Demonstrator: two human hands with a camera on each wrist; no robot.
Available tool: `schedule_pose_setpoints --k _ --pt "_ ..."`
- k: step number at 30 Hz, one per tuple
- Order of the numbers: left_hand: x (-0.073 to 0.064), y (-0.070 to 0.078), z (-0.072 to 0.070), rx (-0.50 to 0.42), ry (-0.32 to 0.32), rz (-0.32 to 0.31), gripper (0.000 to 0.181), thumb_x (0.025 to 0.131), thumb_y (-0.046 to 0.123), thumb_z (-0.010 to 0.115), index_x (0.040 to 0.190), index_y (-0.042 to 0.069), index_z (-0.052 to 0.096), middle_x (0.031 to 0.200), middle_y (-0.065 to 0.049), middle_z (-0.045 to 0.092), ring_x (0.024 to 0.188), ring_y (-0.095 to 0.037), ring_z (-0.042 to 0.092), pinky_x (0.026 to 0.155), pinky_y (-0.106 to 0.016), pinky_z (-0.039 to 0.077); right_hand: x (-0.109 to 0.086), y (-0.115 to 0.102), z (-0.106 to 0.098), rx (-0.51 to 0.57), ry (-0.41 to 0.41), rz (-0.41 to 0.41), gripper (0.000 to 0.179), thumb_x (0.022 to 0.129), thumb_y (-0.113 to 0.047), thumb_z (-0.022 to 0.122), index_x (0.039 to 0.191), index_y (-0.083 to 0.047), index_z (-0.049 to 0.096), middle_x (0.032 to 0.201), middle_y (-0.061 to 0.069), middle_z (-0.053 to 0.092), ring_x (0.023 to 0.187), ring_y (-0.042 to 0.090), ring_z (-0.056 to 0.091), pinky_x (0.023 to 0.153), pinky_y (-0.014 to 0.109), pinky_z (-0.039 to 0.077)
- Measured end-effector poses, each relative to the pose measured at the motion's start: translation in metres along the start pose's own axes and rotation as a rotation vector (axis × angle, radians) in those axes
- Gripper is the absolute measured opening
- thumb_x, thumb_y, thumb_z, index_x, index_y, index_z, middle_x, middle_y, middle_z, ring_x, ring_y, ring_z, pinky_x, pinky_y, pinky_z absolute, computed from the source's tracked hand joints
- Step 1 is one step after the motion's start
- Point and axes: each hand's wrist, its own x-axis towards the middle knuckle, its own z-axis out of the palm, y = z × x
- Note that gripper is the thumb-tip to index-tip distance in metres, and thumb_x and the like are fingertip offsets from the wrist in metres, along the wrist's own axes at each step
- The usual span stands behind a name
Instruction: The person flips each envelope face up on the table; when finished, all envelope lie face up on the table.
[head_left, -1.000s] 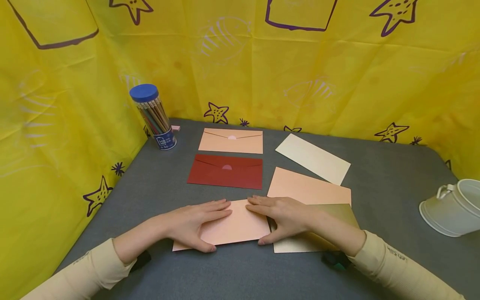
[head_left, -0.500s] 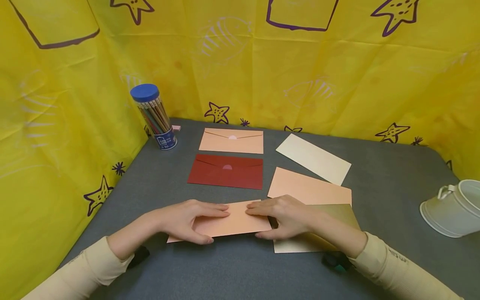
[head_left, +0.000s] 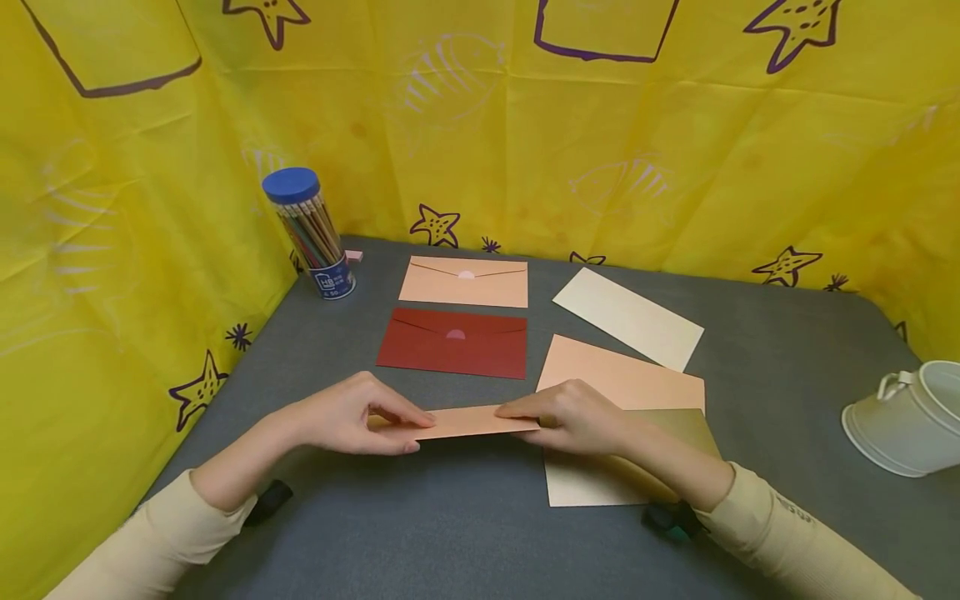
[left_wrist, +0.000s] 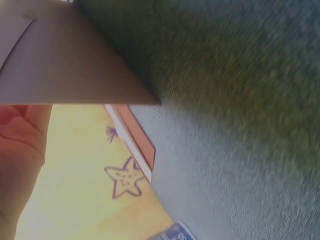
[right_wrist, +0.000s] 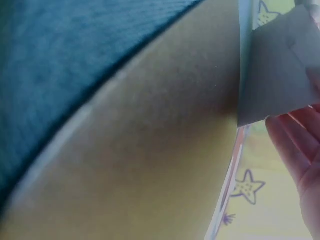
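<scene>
Both hands hold a peach envelope [head_left: 468, 422] above the near middle of the grey table, its near edge lifted off the surface. My left hand [head_left: 347, 417] pinches the left end, fingers on top and thumb at the near edge. At the other end my right hand [head_left: 576, 421] pinches it the same way. The underside of the envelope [left_wrist: 85, 65], in shadow, shows a flap line in the left wrist view. Beneath my right forearm lies a gold envelope [head_left: 592, 483], overlapping another peach envelope [head_left: 622, 371].
A peach envelope [head_left: 463, 290] and a red envelope [head_left: 450, 354] lie flap side up beyond the hands. A cream envelope [head_left: 628, 317] lies at the back right. A pencil tub [head_left: 309, 233] with a blue lid stands back left, a white bucket [head_left: 907, 425] far right.
The peach envelope lay nearly flat under both hands; its near edge has risen and it tilts up. Both hands have gone from resting on it to pinching its ends.
</scene>
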Motion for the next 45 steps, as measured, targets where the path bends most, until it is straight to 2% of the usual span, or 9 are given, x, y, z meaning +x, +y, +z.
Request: schedule_pose_setpoints --k 4,7,11,16,20,25,30,39,45 --pt "-0.005 0.000 -0.011 -0.073 0.054 -0.023 0.022 0.089 0.021 0.073 0.109 0.011 0.076 0.101 0.001 0.074 0.086 -0.009 0.070 0.075 -0.031 0.057 0.001 0.001 0.000 0.087 0.068 0.042 0.027 0.087 -0.010 0.072 0.114 -0.010 0.073 0.105 -0.003 0.073 0.096 0.005 0.068 0.078 0.021 0.053" --pt "-0.011 -0.002 -0.018 -0.066 0.129 -0.027 0.018 0.088 0.014 0.073 0.106 0.012 0.076 0.097 0.002 0.074 0.084 -0.010 0.070 0.074 -0.031 0.057 0.002 0.002 0.000 0.129 0.113 0.085 0.024 0.088 -0.008 0.072 0.111 -0.011 0.075 0.103 -0.005 0.073 0.095 0.002 0.068 0.079 0.019 0.053" --pt "-0.018 -0.008 -0.024 -0.057 0.254 -0.055 0.016 0.086 0.007 0.074 0.101 0.013 0.077 0.091 0.002 0.074 0.075 -0.012 0.068 0.067 -0.027 0.056 0.002 0.002 0.000 0.170 0.163 0.163 0.016 0.087 -0.007 0.072 0.102 -0.011 0.076 0.091 -0.007 0.073 0.079 -0.001 0.065 0.070 0.017 0.052" --pt "-0.024 -0.014 -0.028 -0.089 0.382 -0.173 0.013 0.087 0.006 0.073 0.098 0.012 0.077 0.087 0.000 0.074 0.069 -0.015 0.064 0.059 -0.025 0.052 0.002 0.000 0.000 0.267 0.204 0.313 0.006 0.088 -0.008 0.072 0.084 -0.013 0.072 0.065 -0.005 0.062 0.059 0.001 0.051 0.054 0.021 0.048" --pt "-0.025 -0.018 -0.030 -0.098 0.431 -0.299 0.010 0.090 0.013 0.071 0.098 0.015 0.077 0.088 0.002 0.073 0.071 -0.015 0.061 0.060 -0.025 0.050 0.004 -0.004 -0.001 0.379 0.211 0.482 0.011 0.090 -0.016 0.071 0.079 -0.014 0.071 0.061 0.001 0.061 0.055 0.008 0.053 0.051 0.026 0.046" --pt "-0.023 -0.023 -0.034 -0.106 0.429 -0.419 0.013 0.090 0.023 0.071 0.100 0.014 0.076 0.089 0.000 0.072 0.074 -0.020 0.060 0.063 -0.027 0.049 0.007 -0.006 -0.002 0.571 0.189 0.668 0.013 0.093 -0.021 0.068 0.086 -0.009 0.068 0.072 0.004 0.069 0.059 0.025 0.066 0.056 0.035 0.056" --pt "-0.022 -0.028 -0.035 -0.114 0.392 -0.493 0.019 0.091 0.027 0.070 0.103 0.013 0.075 0.090 -0.001 0.071 0.078 -0.022 0.060 0.068 -0.031 0.051 0.008 -0.001 -0.002 0.668 0.178 0.734 0.017 0.095 -0.022 0.066 0.102 -0.006 0.068 0.078 0.007 0.070 0.064 0.033 0.067 0.058 0.044 0.057" --pt "-0.019 -0.035 -0.030 0.019 0.354 -0.511 0.021 0.090 0.032 0.071 0.103 0.015 0.074 0.090 0.003 0.070 0.080 -0.019 0.057 0.064 -0.025 0.047 0.008 0.004 0.000 0.645 0.141 0.775 0.019 0.092 -0.024 0.070 0.097 -0.006 0.069 0.072 0.007 0.067 0.064 0.028 0.065 0.058 0.039 0.057" --pt "-0.020 -0.039 -0.026 0.100 0.335 -0.524 0.023 0.087 0.027 0.075 0.107 0.015 0.073 0.091 0.003 0.067 0.083 -0.019 0.057 0.070 -0.028 0.048 0.007 0.012 0.007 0.507 0.105 0.777 0.020 0.086 -0.023 0.076 0.096 -0.007 0.069 0.073 0.001 0.063 0.057 0.016 0.062 0.056 0.031 0.056"
